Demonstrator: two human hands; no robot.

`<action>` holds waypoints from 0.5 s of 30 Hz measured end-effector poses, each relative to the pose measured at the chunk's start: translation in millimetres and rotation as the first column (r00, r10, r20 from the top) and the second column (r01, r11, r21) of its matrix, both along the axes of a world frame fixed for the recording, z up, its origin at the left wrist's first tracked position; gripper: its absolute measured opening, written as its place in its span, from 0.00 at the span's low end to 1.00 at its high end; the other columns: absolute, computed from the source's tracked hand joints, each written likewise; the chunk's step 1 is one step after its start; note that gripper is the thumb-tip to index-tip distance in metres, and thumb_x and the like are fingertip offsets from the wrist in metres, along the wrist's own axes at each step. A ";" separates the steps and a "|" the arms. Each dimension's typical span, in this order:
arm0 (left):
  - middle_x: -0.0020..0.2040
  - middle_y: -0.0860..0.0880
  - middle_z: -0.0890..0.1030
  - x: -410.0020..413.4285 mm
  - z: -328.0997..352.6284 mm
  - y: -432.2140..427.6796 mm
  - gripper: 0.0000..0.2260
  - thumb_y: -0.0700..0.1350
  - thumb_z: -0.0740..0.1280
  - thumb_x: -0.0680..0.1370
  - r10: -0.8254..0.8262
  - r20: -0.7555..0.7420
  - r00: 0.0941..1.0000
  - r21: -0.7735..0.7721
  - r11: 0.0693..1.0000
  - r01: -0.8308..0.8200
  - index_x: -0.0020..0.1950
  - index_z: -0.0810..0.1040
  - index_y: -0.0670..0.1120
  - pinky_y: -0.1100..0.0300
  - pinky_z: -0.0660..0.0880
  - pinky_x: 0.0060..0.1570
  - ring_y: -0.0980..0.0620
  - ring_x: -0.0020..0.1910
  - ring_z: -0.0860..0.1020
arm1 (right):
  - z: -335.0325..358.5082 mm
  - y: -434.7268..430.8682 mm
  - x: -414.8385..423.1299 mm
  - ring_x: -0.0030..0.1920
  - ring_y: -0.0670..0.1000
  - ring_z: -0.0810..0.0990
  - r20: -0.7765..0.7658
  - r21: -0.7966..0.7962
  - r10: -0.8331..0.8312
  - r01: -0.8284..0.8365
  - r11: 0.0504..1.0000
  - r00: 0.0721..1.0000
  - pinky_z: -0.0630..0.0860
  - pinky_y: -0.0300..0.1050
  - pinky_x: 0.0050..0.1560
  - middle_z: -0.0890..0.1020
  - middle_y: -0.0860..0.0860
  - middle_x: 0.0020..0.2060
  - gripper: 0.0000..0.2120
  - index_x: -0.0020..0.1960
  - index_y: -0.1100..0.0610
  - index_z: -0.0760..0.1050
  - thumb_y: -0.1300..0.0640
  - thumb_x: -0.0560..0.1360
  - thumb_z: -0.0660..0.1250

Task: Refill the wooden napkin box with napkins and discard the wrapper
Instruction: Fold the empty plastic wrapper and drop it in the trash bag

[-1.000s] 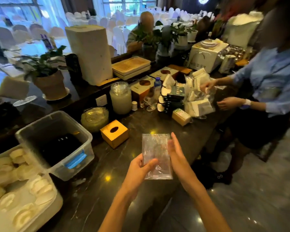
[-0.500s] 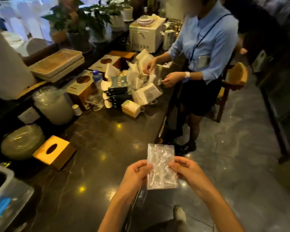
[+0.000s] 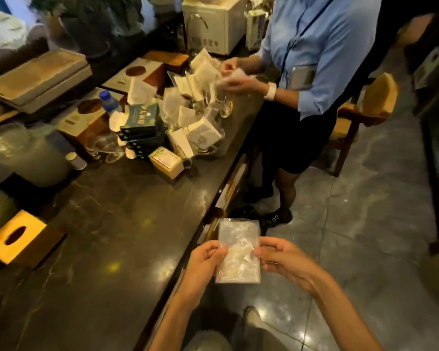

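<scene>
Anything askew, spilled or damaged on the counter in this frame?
No spill or damage shows. The clear plastic wrapper, pinched by the left hand and right hand, looks flat. The small wooden napkin box sits skewed to the dark marble counter edge.

A single wide-angle view looks from the wearer's head, forward and steeply down. The dark worktop (image 3: 117, 224) runs diagonally through the left of the frame, the tiled floor (image 3: 365, 224) fills the right, and both forearms enter close at the bottom edge. Frame edges bend and blur.
</scene>
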State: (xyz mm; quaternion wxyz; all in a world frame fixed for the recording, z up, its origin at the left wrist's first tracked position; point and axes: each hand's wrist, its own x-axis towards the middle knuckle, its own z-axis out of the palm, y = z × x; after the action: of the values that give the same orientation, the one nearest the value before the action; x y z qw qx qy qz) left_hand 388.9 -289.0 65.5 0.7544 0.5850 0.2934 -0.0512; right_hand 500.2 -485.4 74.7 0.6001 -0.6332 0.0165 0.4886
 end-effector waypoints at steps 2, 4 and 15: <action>0.46 0.40 0.84 15.4 -26.8 -5.1 0.07 0.39 0.66 0.78 -0.015 -0.077 0.997 -0.079 0.997 0.009 0.46 0.84 0.46 0.47 0.76 0.51 0.44 0.45 0.82 | -31.8 -6.9 14.2 0.41 0.46 0.85 -0.115 -0.046 -0.071 0.066 0.997 0.991 0.80 0.37 0.40 0.87 0.52 0.47 0.24 0.56 0.56 0.82 0.57 0.61 0.81; 0.49 0.37 0.82 37.5 -64.9 -13.4 0.07 0.38 0.65 0.79 -0.067 -0.162 0.984 -0.146 0.988 0.043 0.49 0.84 0.43 0.43 0.74 0.56 0.41 0.49 0.79 | -75.6 -17.8 28.8 0.40 0.46 0.86 -0.216 -0.107 -0.174 0.153 0.982 0.961 0.80 0.37 0.38 0.88 0.52 0.46 0.22 0.55 0.56 0.81 0.60 0.62 0.80; 0.53 0.35 0.82 187.2 -410.5 -36.4 0.09 0.44 0.61 0.82 -0.018 -0.424 0.905 -0.218 0.973 -0.082 0.59 0.74 0.41 0.55 0.83 0.40 0.43 0.43 0.83 | -407.1 -56.8 156.8 0.41 0.47 0.83 -0.208 -0.234 -0.623 0.580 0.780 0.754 0.79 0.42 0.42 0.87 0.49 0.41 0.16 0.54 0.51 0.75 0.62 0.68 0.73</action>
State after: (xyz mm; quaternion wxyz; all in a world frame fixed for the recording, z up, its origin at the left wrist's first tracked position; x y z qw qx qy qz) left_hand 576.2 -325.4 -345.0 0.7362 0.4635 0.4516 -0.1979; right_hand 656.9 -542.2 -332.4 0.6660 -0.5647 0.3402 0.3490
